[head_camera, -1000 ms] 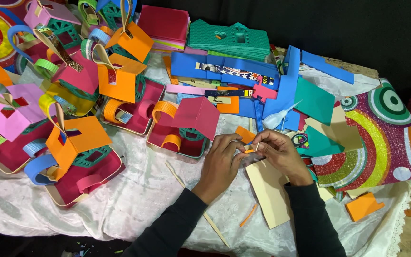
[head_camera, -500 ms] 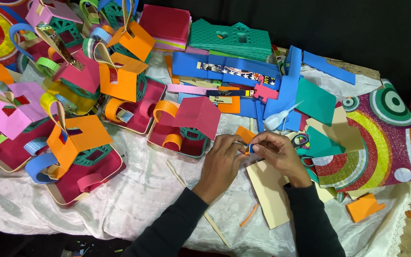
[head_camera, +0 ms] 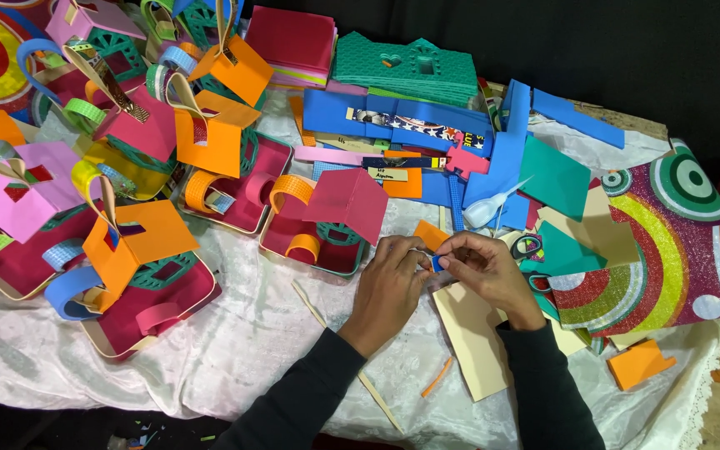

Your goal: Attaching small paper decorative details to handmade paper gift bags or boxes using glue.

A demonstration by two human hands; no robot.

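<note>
Since the earlier frames the small piece between the fingertips has changed from orange to a small blue piece (head_camera: pixel 436 263), while both hands have stayed together over the white tablecloth (head_camera: pixel 235 350). A cream foam sheet (head_camera: pixel 472 337) lies under the right hand (head_camera: pixel 487 271), with a glue bottle (head_camera: pixel 487 210), scissors (head_camera: pixel 528 247) and a pink foam house (head_camera: pixel 327 221) close by. The left hand (head_camera: pixel 389 287) and right hand pinch the blue piece narrowly between thumbs and fingertips, just above the sheet's top edge.

Both arms are in plain black long sleeves, snug down to the wrists; left hand (head_camera: pixel 389 279) and right hand (head_camera: pixel 485 271) are bare.
</note>
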